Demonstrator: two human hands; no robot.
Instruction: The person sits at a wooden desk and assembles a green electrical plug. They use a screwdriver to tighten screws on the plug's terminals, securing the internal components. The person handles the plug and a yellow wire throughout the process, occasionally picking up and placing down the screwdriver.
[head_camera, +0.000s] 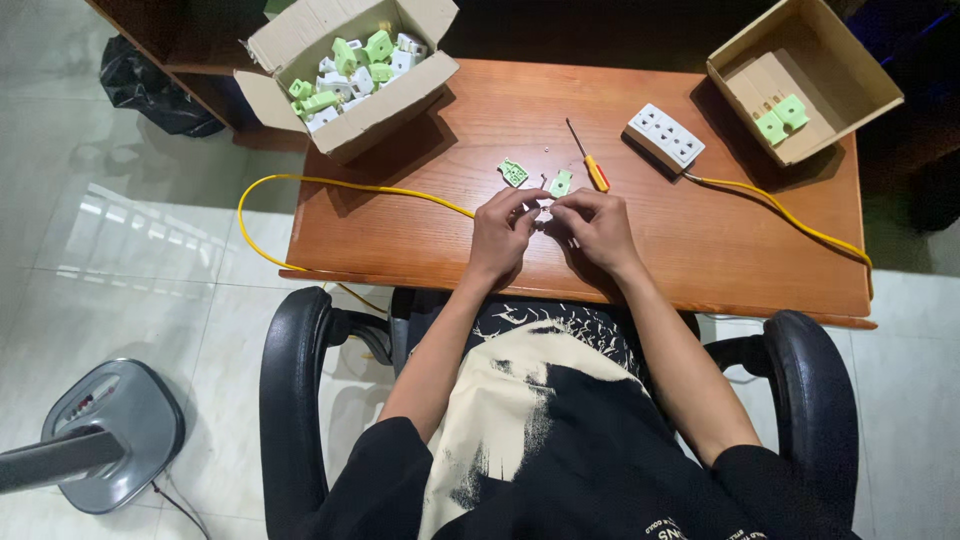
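- Fan base (105, 430): grey, on the tiled floor at far left, well apart from the work.
- Yellow cable (330, 183): loops off the tabletop's left edge and runs back across the wood toward the hands, apparently so that its end reaches the working spot.
- Open carton (345, 75): cardboard, at the tabletop's back-left corner, flaps spread, filled with green and white plastic plug parts; seemingly kept within arm's reach as stock.
- Tabletop (700, 250): brown wood, carrying all the listed items.
- Green part (513, 172): small flat plastic piece lying loose just beyond the hands.
- Left hand (500, 232): resting on the wood near the front edge; grip pinched closed on a small piece held between both hands, the piece itself too hidden to identify.
- Second green part (560, 183): lying just past the fingertips, beside the screwdriver.
- Right hand (598, 228): mirrors the left, fingertips meeting it; grip closed on the same small piece, steadying it from the other side.
- Screwdriver (588, 158): thin shaft, yellow and red handle, laid down close by.
- White socket strip (665, 136): several outlets, a yellow lead trailing off to the right.
- Second carton (800, 75): back-right corner, nearly empty, holding a few green parts.
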